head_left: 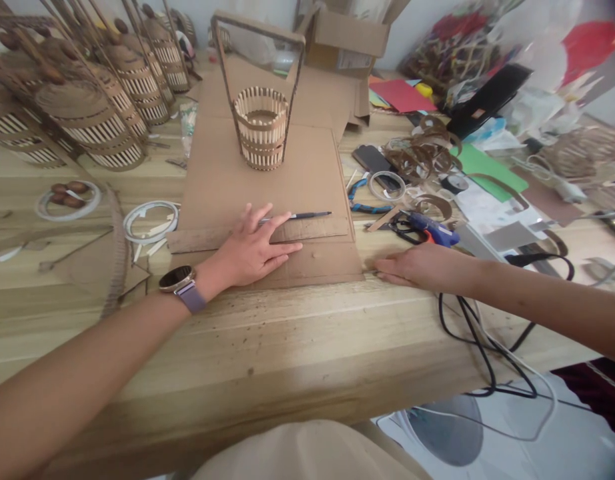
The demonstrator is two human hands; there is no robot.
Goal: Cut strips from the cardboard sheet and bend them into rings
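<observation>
The left hand (255, 250) lies spread on cardboard (307, 180) bearing a slatted basket (263, 137), the right hand's (415, 267) grip is unclear, and a tape roll (67, 215) encloses brown balls (72, 200).

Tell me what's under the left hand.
Flat cardboard lies under the left hand, and a pen runs partly beneath the fingers. The cardboard's surface directly below the palm is covered, so any marks there cannot be seen.

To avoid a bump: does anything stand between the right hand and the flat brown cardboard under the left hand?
Nothing visible: the right hand is beside the near right corner of the flat brown cardboard. The blue glue gun lies beyond that hand.
</observation>
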